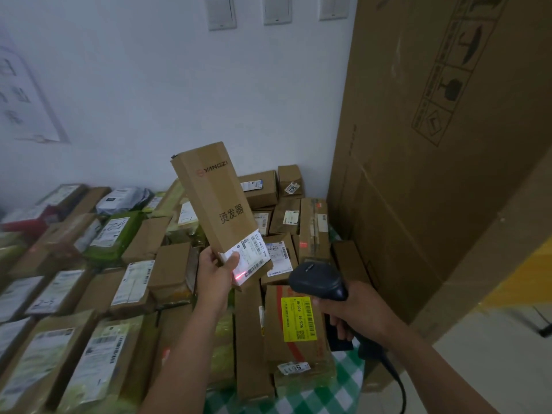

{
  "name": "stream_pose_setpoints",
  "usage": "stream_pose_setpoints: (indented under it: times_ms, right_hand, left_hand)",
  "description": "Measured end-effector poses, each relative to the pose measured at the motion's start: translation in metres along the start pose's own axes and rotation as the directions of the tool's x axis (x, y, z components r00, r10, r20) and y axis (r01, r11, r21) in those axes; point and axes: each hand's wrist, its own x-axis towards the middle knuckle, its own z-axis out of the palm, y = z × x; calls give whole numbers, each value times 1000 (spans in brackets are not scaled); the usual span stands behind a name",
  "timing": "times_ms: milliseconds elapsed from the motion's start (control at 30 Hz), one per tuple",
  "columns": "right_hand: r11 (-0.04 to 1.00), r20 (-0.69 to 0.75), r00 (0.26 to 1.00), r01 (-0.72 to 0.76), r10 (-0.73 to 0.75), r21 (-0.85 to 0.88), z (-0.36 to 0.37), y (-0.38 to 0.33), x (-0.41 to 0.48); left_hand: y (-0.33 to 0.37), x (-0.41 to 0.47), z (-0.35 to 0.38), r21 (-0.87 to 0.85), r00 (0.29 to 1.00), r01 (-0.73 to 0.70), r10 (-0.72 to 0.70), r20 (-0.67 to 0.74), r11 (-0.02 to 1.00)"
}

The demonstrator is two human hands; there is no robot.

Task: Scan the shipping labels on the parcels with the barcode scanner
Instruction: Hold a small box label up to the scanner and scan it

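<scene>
A long, narrow cardboard parcel (213, 198) is held up above the pile, at the middle of the view. Its long axis is nearly upright, with the top end leaning a little to the left and away towards the white wall (134, 85). The left hand (215, 271) grips the parcel's lower end, thumb pressed on the front face and the other fingers curled out of sight behind it. A white shipping label (251, 256) sits across that lower end, lying at a slant, and a red scan light (239, 276) glows on its lower left corner, just beside the thumb. To the right and nearer, the right hand (355, 312) is wrapped round the handle of a dark barcode scanner (321, 282). The scanner's head points left and slightly up at the label, near it but not touching. Its handle runs down and right into the fist, and a dark cable (397, 380) trails from the base towards the near edge. Below both hands lie many parcels (134, 282), mostly brown boxes with white labels, packed side by side. One box (298, 348) under the scanner carries a yellow label. A green checked cloth (343, 380) shows beneath them at the near right. A very large cardboard carton (433, 144) stands upright on the right.
</scene>
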Motion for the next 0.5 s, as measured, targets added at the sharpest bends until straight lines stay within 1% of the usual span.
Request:
stream_pose_setpoints:
  times_ms: [167, 367, 500]
  right_hand:
    - [1000, 11, 1000, -2, 2, -1, -1, -1, 1]
    - [1000, 30, 999, -14, 15, -18, 0, -1, 5]
    - [1000, 23, 999, -25, 25, 7, -1, 0, 6]
  left_hand:
    - [-1, -1, 3, 23, 1000, -21, 20, 9, 1000]
    - [-3, -1, 4, 41, 999, -8, 7, 33, 999]
    - [-4, -2, 5, 35, 998, 17, -19, 54, 999]
